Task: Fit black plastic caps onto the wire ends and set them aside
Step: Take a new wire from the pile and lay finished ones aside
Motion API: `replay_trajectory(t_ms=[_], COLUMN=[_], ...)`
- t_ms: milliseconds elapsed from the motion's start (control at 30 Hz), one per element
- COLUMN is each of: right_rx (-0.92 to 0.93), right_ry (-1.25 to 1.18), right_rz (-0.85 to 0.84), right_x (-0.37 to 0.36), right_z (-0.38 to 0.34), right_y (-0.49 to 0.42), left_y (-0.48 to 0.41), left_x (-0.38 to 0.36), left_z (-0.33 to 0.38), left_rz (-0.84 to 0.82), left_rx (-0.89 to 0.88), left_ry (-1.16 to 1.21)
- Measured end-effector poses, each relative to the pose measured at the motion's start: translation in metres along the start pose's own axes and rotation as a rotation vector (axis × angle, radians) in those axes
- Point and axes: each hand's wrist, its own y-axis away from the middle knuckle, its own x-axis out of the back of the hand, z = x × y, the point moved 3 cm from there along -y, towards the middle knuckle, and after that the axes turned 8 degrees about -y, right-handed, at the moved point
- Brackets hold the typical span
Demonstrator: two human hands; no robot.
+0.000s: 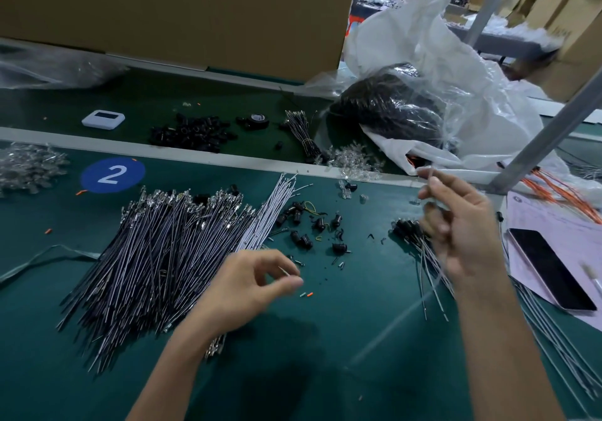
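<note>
Hovering nearest over the smooth green mat, the left hand pinches the pale tip of a thin wire between curled thumb and forefinger. The right hand, raised and smeared by blur, has bent fingers whose grip cannot be told. Beyond, a fanned sheaf of stiff grey wires with glinting metal ends (its near edge hidden under the left wrist) lies beside scattered stubby black caps. Capped wires sit half hidden behind the right hand, and farther off are a heap of caps and a crinkled clear bag.
</note>
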Motion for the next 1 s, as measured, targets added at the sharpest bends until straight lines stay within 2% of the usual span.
replay_trajectory(t_ms=[67, 100, 167, 367, 500, 567, 667, 833, 900, 1000], right_rx=[0.032, 0.045, 0.061, 0.048, 0.028, 0.027, 0.034, -0.019, -0.063, -0.134], right_ry=[0.024, 0.043, 0.081, 0.229, 0.278, 0.294, 0.351, 0.450, 0.507, 0.470], right_rz=[0.032, 0.055, 0.107, 0.208, 0.223, 0.221, 0.147, -0.075, -0.147, -0.153], right_x=[0.016, 0.024, 0.037, 0.056, 0.057, 0.052, 0.033, -0.023, -0.043, -0.056], right_z=[-0.015, -0.021, -0.028, -0.022, -0.014, -0.011, -0.005, 0.021, 0.040, 0.060], right_y=[0.000, 0.000, 0.000, 0.004, 0.010, 0.013, 0.017, 0.022, 0.027, 0.036], left_y=[0.003, 0.005, 0.006, -0.006, -0.005, -0.002, -0.003, -0.007, -0.007, -0.006], left_x=[0.026, 0.038, 0.055, 0.062, 0.063, 0.065, 0.059, 0.010, -0.012, -0.033], left_z=[-0.011, -0.014, -0.022, -0.021, -0.021, -0.013, 0.011, 0.054, 0.061, 0.064], left_rz=[0.252, 0.323, 0.386, 0.361, 0.458, 0.565, 0.657, 0.444, 0.352, 0.282], left_rx=[0.144, 0.243, 0.386, 0.484, 0.442, 0.337, 0.036, -0.475, -0.591, -0.666], left_ry=[-0.444, -0.630, -0.781, -0.674, -0.613, -0.602, -0.590, -0.554, -0.561, -0.532])
